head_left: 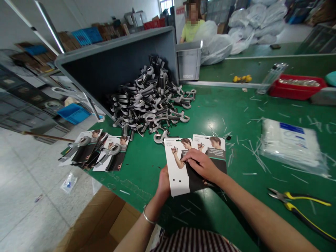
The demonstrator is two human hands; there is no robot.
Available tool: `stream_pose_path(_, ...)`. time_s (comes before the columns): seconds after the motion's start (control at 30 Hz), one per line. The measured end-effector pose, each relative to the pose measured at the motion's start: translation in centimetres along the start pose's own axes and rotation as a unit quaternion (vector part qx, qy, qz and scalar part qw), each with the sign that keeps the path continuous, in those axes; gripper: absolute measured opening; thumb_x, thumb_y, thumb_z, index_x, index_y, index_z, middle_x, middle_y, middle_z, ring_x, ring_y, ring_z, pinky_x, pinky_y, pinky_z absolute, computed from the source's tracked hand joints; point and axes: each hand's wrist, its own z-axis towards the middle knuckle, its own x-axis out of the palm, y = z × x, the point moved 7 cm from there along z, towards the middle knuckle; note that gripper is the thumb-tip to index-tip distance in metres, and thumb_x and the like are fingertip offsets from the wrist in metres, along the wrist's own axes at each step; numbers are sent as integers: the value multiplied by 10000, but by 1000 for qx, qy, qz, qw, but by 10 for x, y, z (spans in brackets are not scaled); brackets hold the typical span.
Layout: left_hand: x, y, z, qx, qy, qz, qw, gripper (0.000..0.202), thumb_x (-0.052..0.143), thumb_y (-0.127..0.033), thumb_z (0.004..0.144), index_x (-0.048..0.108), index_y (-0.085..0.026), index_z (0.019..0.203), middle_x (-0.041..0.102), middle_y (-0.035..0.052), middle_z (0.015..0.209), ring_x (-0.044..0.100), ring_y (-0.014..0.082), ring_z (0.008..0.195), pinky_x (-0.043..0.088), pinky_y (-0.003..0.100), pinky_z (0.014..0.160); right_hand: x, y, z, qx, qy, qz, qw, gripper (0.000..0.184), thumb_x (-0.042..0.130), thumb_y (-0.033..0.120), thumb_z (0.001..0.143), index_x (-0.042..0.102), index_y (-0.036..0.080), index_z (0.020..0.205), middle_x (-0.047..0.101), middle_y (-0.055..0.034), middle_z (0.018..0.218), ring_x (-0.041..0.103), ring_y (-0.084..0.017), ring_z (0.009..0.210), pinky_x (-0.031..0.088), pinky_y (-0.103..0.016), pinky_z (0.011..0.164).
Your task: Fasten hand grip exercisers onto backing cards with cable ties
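My left hand grips the lower left edge of a printed packaging card that is tilted up off the green table. My right hand rests on top of the card with fingers curled, pinching at its middle. A second identical card lies just behind it. A heap of grey and black hand grippers spills from a tipped grey bin beyond the cards.
Finished carded hand grippers lie at the left table edge. A bag of white cable ties and yellow-handled cutters lie at right. Cut tie ends litter the table. A red tray and a person are at the back.
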Motion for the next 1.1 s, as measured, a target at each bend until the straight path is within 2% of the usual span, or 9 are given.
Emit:
stream_pose_path(0.17, -6, -10, 2, 10, -48, 12, 999, 135, 701, -255, 658, 623, -146, 673, 616, -1, 611, 534, 148, 602, 438, 254, 582, 0, 5, 0, -9, 13, -17, 1000, 201, 492, 147, 948, 661, 214, 1032, 654, -61, 977, 593, -202, 950, 464, -365, 891)
stream_pose_path(0.3, -15, -20, 2, 25, -89, 26, 995, 341, 737, -249, 663, 667, -165, 986, 708, 34, 880, 619, 185, 792, 481, 268, 732, 3, 2, 0, 17, 25, -22, 999, 107, 608, 261, 931, 671, 224, 1009, 655, -53, 966, 593, -205, 944, 464, -358, 886)
stream_pose_path(0.53, -10, -21, -13, -105, -23, -166, 980, 458, 627, -492, 857, 621, -168, 1181, 701, 88, 1157, 657, 227, 1001, 497, 292, 839, -10, -13, -3, 101, -34, 75, 991, 138, 593, 315, 941, 661, 206, 893, 662, -19, 884, 608, -166, 852, 467, -310, 842)
stream_pose_path(0.67, 4, -30, -19, -150, 42, -219, 963, 545, 715, -434, 797, 587, -165, 1254, 680, 112, 1226, 645, 265, 1083, 508, 308, 860, -15, -18, -5, 149, -70, 128, 978, 155, 606, 344, 924, 648, 198, 892, 647, 0, 843, 587, -144, 771, 471, -278, 776)
stream_pose_path(0.8, 20, -33, -15, -177, 80, -180, 964, 734, 821, -374, 672, 546, -161, 1318, 707, 132, 1171, 704, 258, 886, 539, 305, 718, -22, -12, -16, 149, -115, 137, 973, 195, 600, 391, 922, 640, 200, 906, 636, -4, 834, 578, -138, 732, 485, -271, 737)
stream_pose_path(0.87, 22, -31, -9, -183, 83, -154, 967, 728, 835, -331, 646, 565, -147, 1297, 731, 129, 1106, 709, 228, 771, 538, 293, 667, -44, -17, -37, 166, -174, 127, 962, 223, 553, 415, 944, 625, 207, 974, 639, -12, 835, 586, -140, 697, 499, -276, 699)
stream_pose_path(0.97, 25, -28, 2, -194, 125, -135, 964, 675, 802, -333, 683, 578, -153, 1294, 749, 114, 1034, 697, 203, 671, 524, 269, 591, -108, -39, -93, 254, -268, 2, 929, 271, 485, 405, 964, 588, 201, 1108, 638, -24, 797, 583, -159, 626, 497, -295, 627)
stream_pose_path(1.07, 32, -27, 17, -209, 182, -99, 956, 653, 786, -314, 691, 587, -164, 1295, 762, 83, 900, 674, 187, 579, 483, 237, 503, -176, -64, -146, 366, -210, -304, 854, 189, 511, 296, 924, 645, 172, 973, 671, -110, 992, 622, -231, 916, 472, -333, 801)
stream_pose_path(1.1, 35, -28, 22, -211, 201, -86, 953, 635, 783, -305, 689, 598, -162, 1280, 760, 76, 862, 665, 182, 554, 472, 229, 483, -193, -73, -158, 385, -201, -326, 839, 169, 533, 264, 903, 656, 158, 949, 670, -138, 1012, 614, -257, 962, 455, -348, 824)
